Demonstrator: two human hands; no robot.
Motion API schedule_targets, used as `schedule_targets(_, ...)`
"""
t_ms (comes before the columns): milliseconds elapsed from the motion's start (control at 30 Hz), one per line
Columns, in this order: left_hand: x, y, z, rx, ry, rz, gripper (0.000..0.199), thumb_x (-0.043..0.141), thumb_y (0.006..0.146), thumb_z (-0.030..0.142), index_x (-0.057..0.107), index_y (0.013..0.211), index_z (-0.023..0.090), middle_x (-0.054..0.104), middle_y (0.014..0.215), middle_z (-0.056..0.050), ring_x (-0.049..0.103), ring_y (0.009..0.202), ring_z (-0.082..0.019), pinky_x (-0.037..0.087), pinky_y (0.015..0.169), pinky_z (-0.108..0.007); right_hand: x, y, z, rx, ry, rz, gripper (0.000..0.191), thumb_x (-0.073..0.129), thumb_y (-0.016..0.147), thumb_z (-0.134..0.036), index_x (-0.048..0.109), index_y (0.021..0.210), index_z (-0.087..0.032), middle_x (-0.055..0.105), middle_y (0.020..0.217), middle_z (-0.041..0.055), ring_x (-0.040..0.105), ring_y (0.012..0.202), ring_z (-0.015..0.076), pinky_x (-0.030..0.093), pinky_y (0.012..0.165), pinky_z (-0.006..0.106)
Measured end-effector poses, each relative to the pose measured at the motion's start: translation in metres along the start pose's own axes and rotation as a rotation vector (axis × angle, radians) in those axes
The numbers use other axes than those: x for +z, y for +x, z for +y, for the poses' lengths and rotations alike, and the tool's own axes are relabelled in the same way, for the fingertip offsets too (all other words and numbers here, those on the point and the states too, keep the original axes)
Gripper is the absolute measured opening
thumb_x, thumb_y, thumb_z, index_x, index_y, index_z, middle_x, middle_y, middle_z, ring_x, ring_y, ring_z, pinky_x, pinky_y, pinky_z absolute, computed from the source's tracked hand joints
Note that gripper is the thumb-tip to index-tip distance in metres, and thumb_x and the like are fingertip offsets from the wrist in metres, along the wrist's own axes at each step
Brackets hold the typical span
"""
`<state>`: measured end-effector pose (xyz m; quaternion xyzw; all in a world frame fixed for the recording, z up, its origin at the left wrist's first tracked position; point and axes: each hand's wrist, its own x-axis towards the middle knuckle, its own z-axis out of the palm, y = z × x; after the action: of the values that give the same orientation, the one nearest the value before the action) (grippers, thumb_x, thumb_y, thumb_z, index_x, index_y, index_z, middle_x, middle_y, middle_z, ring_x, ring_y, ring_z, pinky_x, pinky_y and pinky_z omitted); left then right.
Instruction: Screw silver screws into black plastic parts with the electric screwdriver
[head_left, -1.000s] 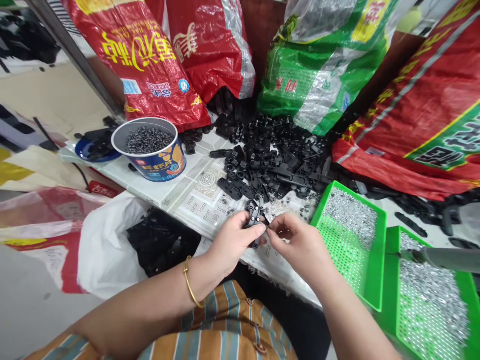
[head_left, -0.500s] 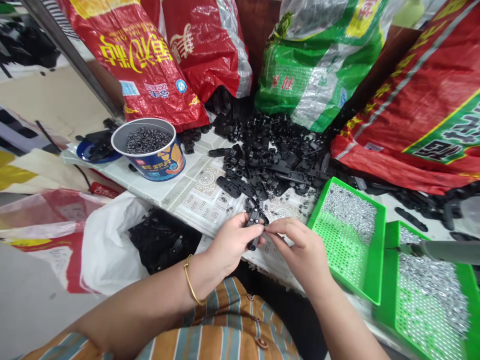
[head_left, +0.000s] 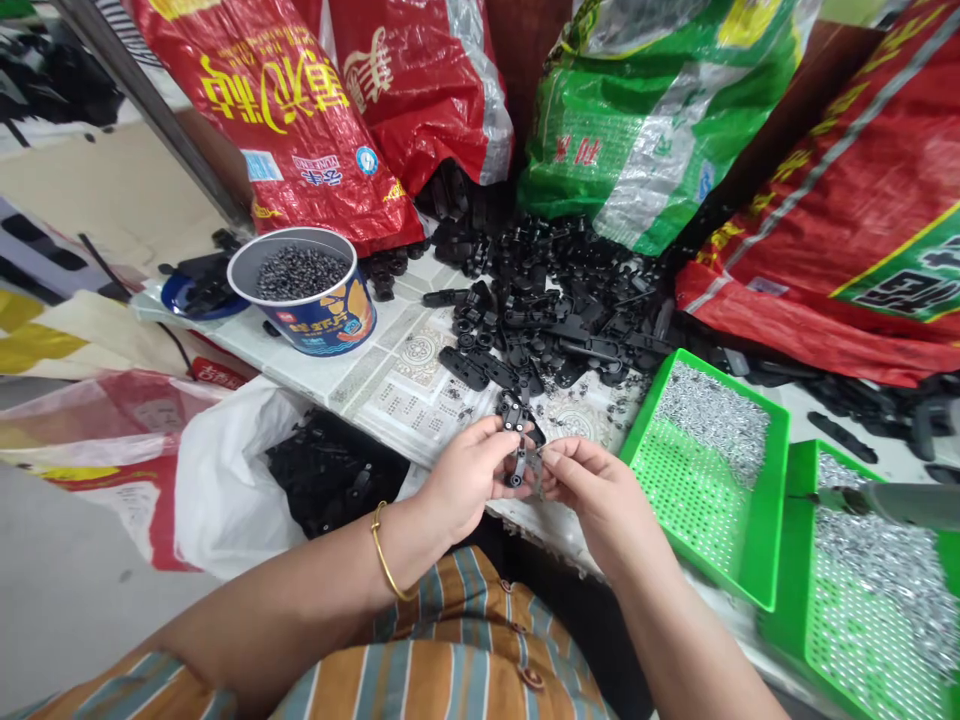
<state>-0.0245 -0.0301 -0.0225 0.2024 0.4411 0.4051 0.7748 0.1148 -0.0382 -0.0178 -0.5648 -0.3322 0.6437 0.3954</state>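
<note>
My left hand (head_left: 476, 465) is closed around a black plastic part (head_left: 516, 452) with small silvery round spots on it, held over the table's front edge. My right hand (head_left: 581, 478) is close beside it on the right, thumb and fingertips pinched together near the part. Whatever sits in that pinch is too small to make out. Beyond both hands a heap of black plastic parts (head_left: 562, 300) covers the middle of the table (head_left: 401, 395), with tiny dark bits scattered at its near side.
Two green perforated trays (head_left: 690, 490) of small silvery metal pieces stand at right, with a grey screwdriver-like tool (head_left: 907, 503) above one. At left is a paper tub (head_left: 315, 320) of tiny dark pieces. A white bag (head_left: 225, 500) of black parts hangs below. Red and green sacks (head_left: 585, 150) line the back.
My left hand has turned the black part slightly, so its lower end shows more. My right fingertips have shifted a little to the right of it. The whole view has also shifted slightly.
</note>
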Motion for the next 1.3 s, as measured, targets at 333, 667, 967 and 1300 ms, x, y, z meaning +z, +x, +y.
schedule_targets(333, -0.001, 0.0, -0.005, 0.109, 0.037, -0.034, 0.016, 0.06, 0.075, 0.028, 0.058, 0.083, 0.014, 0.056, 0.079, -0.002, 0.052, 0.076, -0.013, 0.045, 0.068, -0.027, 0.006, 0.004, 0.004, -0.013, 0.005, 0.067, 0.025, 0.072, 0.061, -0.037, 0.061, 0.066, -0.015, 0.055, 0.055, -0.002, 0.044, 0.048, 0.0067, 0.036, 0.048, 0.02)
schedule_targets(667, 0.001, -0.001, -0.009, 0.109, 0.0, -0.025, 0.018, 0.062, 0.072, 0.019, 0.06, 0.089, 0.014, 0.056, 0.08, -0.001, 0.051, 0.078, -0.012, 0.043, 0.071, -0.026, 0.011, 0.005, 0.011, -0.055, 0.012, 0.148, 0.026, 0.073, 0.059, -0.038, 0.059, 0.062, -0.016, 0.054, 0.052, -0.0027, 0.042, 0.047, 0.0068, 0.034, 0.047, 0.021)
schedule_targets(967, 0.002, -0.001, -0.01, 0.05, -0.086, -0.033, 0.016, 0.059, 0.069, 0.012, 0.061, 0.085, 0.014, 0.058, 0.081, -0.001, 0.051, 0.078, -0.01, 0.043, 0.07, -0.024, 0.012, 0.0, 0.025, -0.161, 0.007, 0.194, 0.02, 0.07, 0.064, -0.035, 0.061, 0.067, -0.018, 0.058, 0.061, -0.0034, 0.049, 0.058, 0.0091, 0.039, 0.06, 0.023)
schedule_targets(1300, 0.007, -0.008, -0.004, -0.071, -0.161, -0.098, 0.02, 0.063, 0.063, 0.012, 0.059, 0.083, 0.014, 0.06, 0.075, -0.002, 0.056, 0.064, -0.011, 0.047, 0.065, -0.029, 0.005, -0.006, 0.022, -0.06, 0.156, 0.182, 0.024, 0.068, 0.069, -0.039, 0.062, 0.086, -0.024, 0.065, 0.078, -0.0022, 0.057, 0.067, 0.0113, 0.045, 0.064, 0.023)
